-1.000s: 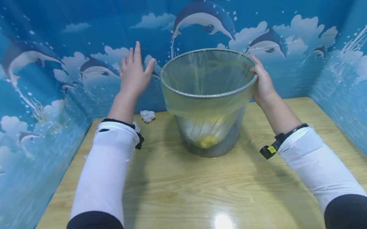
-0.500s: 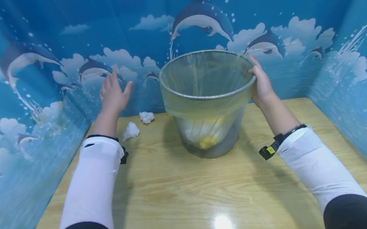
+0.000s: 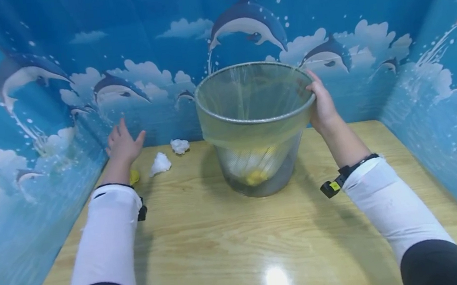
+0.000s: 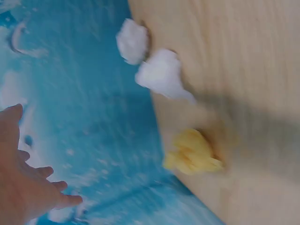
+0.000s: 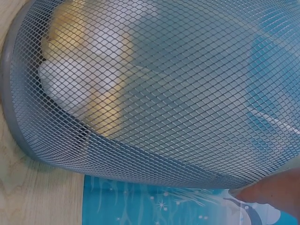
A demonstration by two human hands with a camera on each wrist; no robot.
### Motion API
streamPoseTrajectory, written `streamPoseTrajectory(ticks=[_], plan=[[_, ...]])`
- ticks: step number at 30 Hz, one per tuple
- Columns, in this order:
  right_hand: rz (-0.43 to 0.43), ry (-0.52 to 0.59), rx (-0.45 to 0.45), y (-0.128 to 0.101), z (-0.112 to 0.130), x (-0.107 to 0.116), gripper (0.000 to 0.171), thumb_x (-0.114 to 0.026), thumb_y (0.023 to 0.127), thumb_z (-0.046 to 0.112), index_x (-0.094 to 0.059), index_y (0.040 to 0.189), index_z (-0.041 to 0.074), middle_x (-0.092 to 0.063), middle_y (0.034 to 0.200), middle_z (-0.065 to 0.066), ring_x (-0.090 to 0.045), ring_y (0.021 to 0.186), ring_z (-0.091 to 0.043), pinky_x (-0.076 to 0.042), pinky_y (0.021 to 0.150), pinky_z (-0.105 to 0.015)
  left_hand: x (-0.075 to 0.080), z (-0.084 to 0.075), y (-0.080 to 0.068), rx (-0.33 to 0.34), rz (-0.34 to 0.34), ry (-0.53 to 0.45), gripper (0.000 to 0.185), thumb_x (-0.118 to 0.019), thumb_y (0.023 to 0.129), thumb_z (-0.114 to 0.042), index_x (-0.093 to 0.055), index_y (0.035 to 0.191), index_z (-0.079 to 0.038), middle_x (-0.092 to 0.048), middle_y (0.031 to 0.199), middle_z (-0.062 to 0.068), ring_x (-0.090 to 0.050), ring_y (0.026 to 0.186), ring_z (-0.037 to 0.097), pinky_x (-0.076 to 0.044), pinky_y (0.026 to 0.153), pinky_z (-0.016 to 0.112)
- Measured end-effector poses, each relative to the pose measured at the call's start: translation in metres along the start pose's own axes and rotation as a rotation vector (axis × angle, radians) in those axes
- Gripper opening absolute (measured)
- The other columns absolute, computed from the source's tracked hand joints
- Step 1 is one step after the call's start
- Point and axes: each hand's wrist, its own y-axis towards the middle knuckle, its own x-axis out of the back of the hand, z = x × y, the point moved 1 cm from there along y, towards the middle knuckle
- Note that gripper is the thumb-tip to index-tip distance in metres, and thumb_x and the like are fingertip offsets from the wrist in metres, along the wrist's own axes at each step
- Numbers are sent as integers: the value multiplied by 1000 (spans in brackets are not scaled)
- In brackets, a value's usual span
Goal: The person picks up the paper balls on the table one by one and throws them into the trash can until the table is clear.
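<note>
My right hand (image 3: pixel 322 106) grips the rim of a grey wire-mesh wastebasket (image 3: pixel 255 136), its fingers wrapped over the edge. A translucent yellowish liner folds down over that rim. Through the mesh, crumpled white paper (image 5: pixel 65 84) and yellow paper (image 5: pixel 105 110) show at the bottom of the basket. Over the table's back left corner, my left hand (image 3: pixel 123 144) holds nothing, its fingers spread. Beneath it, a crumpled yellow paper ball (image 4: pixel 192 152) lies on the table, partly hidden by my wrist in the head view. Two crumpled white paper balls, one nearer (image 3: pixel 160 164) and one farther (image 3: pixel 180 146), lie to its right.
The wood-grain table (image 3: pixel 225 249) carries the wastebasket near its back edge. Blue dolphin-print curtains (image 3: pixel 145 38) stand close along the back and both sides. Black camera straps (image 3: pixel 347 174) circle my wrists over white sleeves.
My left hand has moved left and down, away from the basket, uncovering the nearer white paper ball and part of the yellow one. My right hand stays on the rim.
</note>
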Motion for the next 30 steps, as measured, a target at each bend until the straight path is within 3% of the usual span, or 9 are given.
streamPoseTrajectory(ticks=[7, 18, 25, 30], plan=[[-3, 23, -14, -2, 0, 0, 66, -24, 94, 17, -4, 157, 19, -3, 163, 2, -14, 146, -22, -17, 117, -37, -14, 42, 3, 81, 88, 30, 84, -33, 101, -49, 19, 152, -7, 15, 154, 34, 10, 141, 55, -4, 109, 72], [-10, 25, -10, 0, -1, 0, 67, -25, 93, 17, -7, 157, 22, -5, 162, 3, -17, 145, -21, -20, 115, -37, -40, 89, 9, 70, 81, 54, 84, -45, 99, -41, 3, 152, 4, 1, 150, 42, -4, 137, 60, -14, 109, 69], [-7, 43, 20, 6, 1, -1, 68, -25, 91, 16, -8, 157, 19, -7, 162, 2, -18, 145, -20, -20, 115, -36, -44, 103, 13, 53, 143, 71, 92, -47, 98, -47, 10, 152, 0, 9, 153, 38, 3, 139, 58, -13, 106, 73], [1, 28, 1, 4, -1, 0, 68, -25, 92, 15, -7, 157, 19, -6, 162, 2, -16, 145, -20, -19, 116, -36, -57, 104, 2, 63, 202, 76, 90, -48, 98, -42, 10, 152, 1, 9, 152, 38, 2, 139, 58, -13, 109, 69]])
